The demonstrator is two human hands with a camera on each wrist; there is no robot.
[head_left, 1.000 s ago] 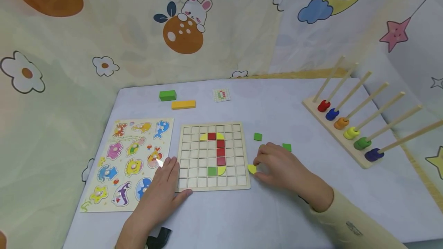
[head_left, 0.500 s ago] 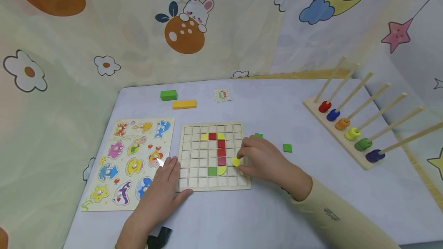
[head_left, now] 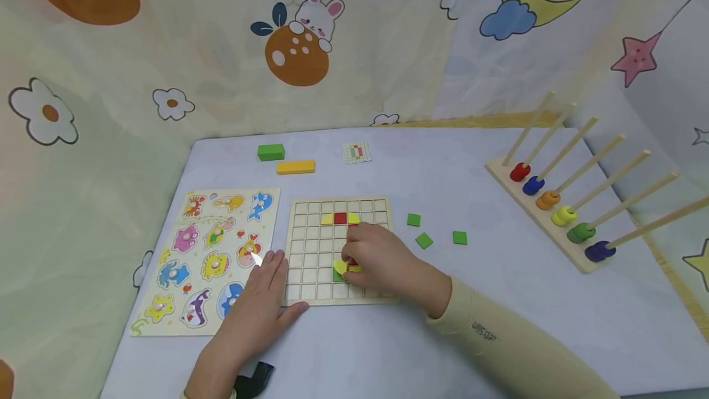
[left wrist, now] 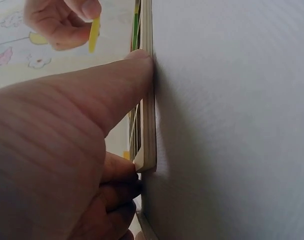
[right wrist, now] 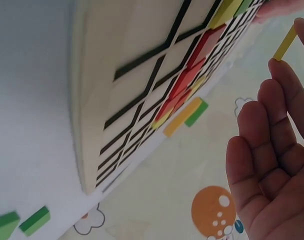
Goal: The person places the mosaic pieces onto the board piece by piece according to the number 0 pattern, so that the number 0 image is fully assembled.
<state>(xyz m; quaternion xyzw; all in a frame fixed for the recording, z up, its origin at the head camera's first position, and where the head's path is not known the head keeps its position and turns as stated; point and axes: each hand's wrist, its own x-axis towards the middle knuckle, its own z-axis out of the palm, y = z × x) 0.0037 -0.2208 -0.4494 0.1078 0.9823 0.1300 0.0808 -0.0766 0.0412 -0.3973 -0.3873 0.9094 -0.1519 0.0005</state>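
Observation:
My right hand pinches a yellow quarter-round tile between thumb and forefinger above the wooden grid board. The right wrist view shows this yellow tile edge-on, raised off the board. From the head it overlaps a green square tile lying in the grid. Red square tiles, one of them this red tile in an upper row, sit among yellow corner tiles; my right hand covers part of them. With fingers extended, my left hand rests at the board's left front corner, thumb along the front edge.
Several loose green tiles lie right of the board. A knobbed sea-animal puzzle is at left. Behind are a small pattern card, a green block and a yellow block. A peg rack with coloured beads stands at right.
My right hand has carried the yellow tile leftward from the table beside the board to over the grid, uncovering a loose green tile. The left hand has stayed in place.

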